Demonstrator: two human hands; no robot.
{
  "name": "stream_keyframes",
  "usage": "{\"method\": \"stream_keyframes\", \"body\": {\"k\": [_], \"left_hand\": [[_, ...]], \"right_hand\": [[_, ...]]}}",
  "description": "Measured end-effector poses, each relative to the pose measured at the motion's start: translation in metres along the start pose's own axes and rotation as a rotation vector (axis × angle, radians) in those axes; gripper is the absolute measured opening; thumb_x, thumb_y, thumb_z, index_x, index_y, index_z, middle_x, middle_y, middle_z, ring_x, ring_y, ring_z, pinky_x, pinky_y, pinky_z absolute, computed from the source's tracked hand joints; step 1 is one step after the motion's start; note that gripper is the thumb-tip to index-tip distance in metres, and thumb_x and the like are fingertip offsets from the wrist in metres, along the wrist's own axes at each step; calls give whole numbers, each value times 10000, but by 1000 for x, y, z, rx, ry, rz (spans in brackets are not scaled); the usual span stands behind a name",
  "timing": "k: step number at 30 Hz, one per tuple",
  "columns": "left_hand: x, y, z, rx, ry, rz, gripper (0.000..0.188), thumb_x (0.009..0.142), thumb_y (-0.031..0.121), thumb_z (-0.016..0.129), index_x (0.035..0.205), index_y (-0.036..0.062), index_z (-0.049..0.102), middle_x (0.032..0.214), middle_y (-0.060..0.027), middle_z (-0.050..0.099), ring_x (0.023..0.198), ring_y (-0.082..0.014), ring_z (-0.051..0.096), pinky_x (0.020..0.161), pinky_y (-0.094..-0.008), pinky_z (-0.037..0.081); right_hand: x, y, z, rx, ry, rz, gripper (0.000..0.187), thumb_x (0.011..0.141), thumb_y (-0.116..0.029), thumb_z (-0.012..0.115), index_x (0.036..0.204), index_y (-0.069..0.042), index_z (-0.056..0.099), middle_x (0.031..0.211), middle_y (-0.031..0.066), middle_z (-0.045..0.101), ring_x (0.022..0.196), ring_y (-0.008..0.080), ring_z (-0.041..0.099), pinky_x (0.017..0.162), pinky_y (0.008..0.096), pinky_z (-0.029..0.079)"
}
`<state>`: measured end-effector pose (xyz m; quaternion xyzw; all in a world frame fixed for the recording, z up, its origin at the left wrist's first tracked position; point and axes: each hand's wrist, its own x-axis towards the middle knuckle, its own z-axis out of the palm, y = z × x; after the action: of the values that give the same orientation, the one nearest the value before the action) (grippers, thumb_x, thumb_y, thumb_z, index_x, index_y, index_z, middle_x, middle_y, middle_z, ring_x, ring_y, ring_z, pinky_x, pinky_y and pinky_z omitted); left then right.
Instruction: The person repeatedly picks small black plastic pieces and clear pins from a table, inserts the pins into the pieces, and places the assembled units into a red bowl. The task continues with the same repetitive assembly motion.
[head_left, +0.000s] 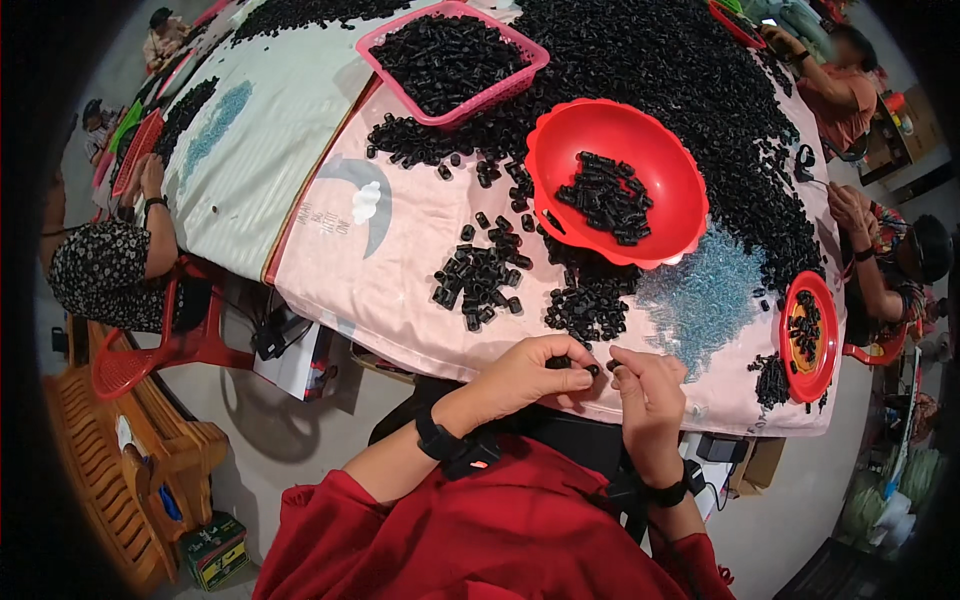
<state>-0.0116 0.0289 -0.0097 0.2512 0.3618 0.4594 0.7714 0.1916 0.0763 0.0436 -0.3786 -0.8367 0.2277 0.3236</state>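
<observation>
My left hand (510, 378) is at the near edge of the table, its fingers curled around small black plastic tube pieces (558, 362). Close by on the right, the thumb and fingertips of my right hand (655, 405) pinch a small dark piece (613, 367), partly hidden by the fingers. A gap separates the two sets of fingertips. Just beyond them lie a heap of short black pieces (590, 312) and a spread of tiny clear-blue pieces (712, 300). Farther left is a loose group of black tube pieces (478, 282). A scalloped red bowl (640, 140) holds assembled-looking black pieces (605, 195).
A pink basket (495, 98) full of black pieces stands beyond the bowl, beside a large black heap (640, 60). A red oval tray (828, 340) lies at the right edge. Other people sit at both sides. A wooden bench (120, 450) is at lower left.
</observation>
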Motion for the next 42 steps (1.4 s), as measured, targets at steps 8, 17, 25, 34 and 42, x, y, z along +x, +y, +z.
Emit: {"method": "stream_keyframes", "body": {"k": [8,17,25,34,42], "left_hand": [[0,-4,1,103,60,22,248,1019,182,769,1187,16,694,1001,1,683,808,-84,693,673,-223,575],[-4,-1,8,89,98,9,190,1017,171,770,1128,33,702,974,4,704,800,-65,671,685,-223,570],[-7,-1,12,233,149,65,166,1018,120,754,1141,15,715,1046,-35,738,883,-99,712,789,-259,614],[-9,1,15,-72,142,-47,182,1008,158,760,1114,12,739,1028,-61,766,849,-110,717,789,-271,602],[-8,-1,18,-102,105,-49,171,1020,173,747,1111,28,747,1011,-39,749,898,-106,709,826,-280,599]], "right_hand": [[-2,-3,6,-53,11,-45,222,943,0,741,1153,-61,777,952,50,700,932,218,650,942,378,367],[-3,-2,7,-64,0,-77,263,911,5,753,1162,-74,769,920,34,692,903,204,667,910,394,356],[-3,-9,3,48,-80,114,254,922,11,729,1165,-61,751,934,43,689,891,204,651,928,377,366],[4,-27,-8,-278,-186,-89,448,834,-96,816,1261,-54,687,1023,57,681,990,246,649,1033,462,340],[-2,-23,-5,-366,-172,-117,467,812,-153,835,1243,-66,679,1022,42,680,987,226,642,1061,490,326]]}}
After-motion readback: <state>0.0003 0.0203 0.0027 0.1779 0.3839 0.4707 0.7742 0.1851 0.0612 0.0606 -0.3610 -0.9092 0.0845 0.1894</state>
